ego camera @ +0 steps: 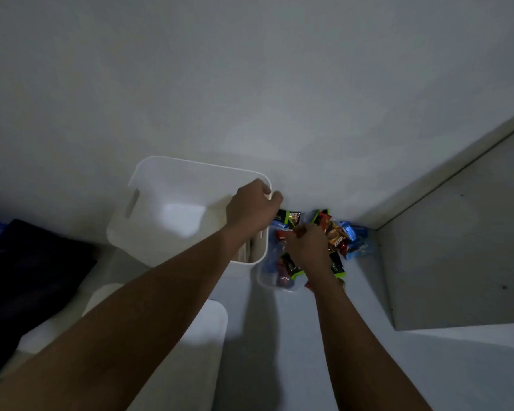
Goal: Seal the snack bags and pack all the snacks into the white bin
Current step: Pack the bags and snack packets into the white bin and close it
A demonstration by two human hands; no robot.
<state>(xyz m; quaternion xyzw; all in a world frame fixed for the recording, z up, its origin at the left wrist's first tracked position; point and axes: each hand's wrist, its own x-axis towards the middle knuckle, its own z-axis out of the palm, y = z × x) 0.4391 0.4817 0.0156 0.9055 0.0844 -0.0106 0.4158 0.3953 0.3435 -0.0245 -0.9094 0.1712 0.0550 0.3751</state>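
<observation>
We log the white bin (161,185) at the middle of the frame, its open top toward us, standing on the pale surface (309,336). A handle slot shows in its left wall. The left grip (254,204) holds the bin's right rim near the far corner, fingers curled over the edge.

The right grip (307,247) sits just right of the bin, down in the snack pile (337,235). Its fingers are curled, and thumb and fingertips pinch the end of a red packet (282,233).

The pile lies between the bin's right wall and a grey panel (457,247), with green-edged, red-brown and blue packets overlapping.

A clear bag (267,277) holding several packets lies just below the right grip, beside the bin's lower right corner. We cannot tell whether its top is sealed.

A dark cloth (27,277) lies at the left edge.
</observation>
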